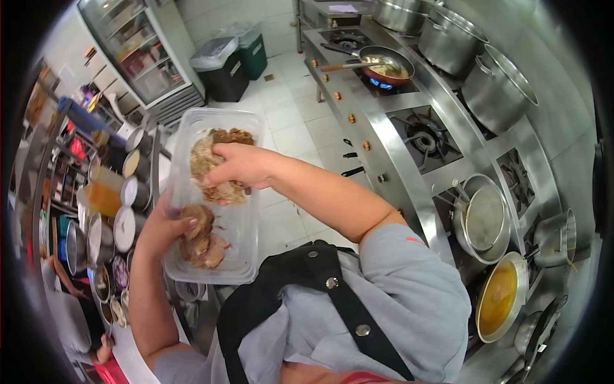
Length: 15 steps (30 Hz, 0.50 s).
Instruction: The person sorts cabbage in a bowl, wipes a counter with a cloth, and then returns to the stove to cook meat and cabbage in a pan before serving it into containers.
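Observation:
A clear plastic container (252, 267) stands in front of me with cooked meat inside. At its far end lies a heap of shredded meat (203, 153), pale with browner strands behind. My right hand (246, 165) reaches in from the right, its fingers closed over a clump of those shreds. At the near left, my left hand (165, 225) grips a chunk of cooked meat (199, 221) with the thumb over it; its other fingers are partly hidden. Below that chunk, more unshredded meat (208, 253) rests on the container's bottom.
On the right runs a steel stove (364, 121), with a frying pan (387, 66) over a lit blue flame. Large pots (502, 89) stand behind it; a pan of orange liquid (501, 301) is nearer. Lidded tubs (128, 230) line the left, where another person's arm (64, 278) shows.

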Each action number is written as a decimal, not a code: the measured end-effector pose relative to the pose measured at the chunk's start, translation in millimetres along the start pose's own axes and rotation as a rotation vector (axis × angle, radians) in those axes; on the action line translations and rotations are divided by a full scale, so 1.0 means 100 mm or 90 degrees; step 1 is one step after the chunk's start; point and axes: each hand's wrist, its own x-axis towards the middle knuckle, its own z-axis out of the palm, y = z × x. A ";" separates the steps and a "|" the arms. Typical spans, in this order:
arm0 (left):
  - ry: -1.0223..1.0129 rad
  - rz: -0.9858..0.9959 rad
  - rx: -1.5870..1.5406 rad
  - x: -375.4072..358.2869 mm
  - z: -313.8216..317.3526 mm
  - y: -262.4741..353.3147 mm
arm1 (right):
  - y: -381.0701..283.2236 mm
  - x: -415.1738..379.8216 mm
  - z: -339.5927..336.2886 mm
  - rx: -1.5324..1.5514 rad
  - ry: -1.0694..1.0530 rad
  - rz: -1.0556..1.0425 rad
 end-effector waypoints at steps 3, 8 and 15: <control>-0.051 -0.016 0.014 0.85 0.25 0.12 | -0.12 -0.08 -0.73 0.019 0.072 -0.004; -0.086 -0.100 0.124 1.84 0.58 0.60 | -0.42 -0.18 -1.72 0.171 0.188 -0.080; -0.236 0.047 0.079 3.51 0.36 0.46 | -0.79 -0.50 -3.29 0.155 0.395 -0.240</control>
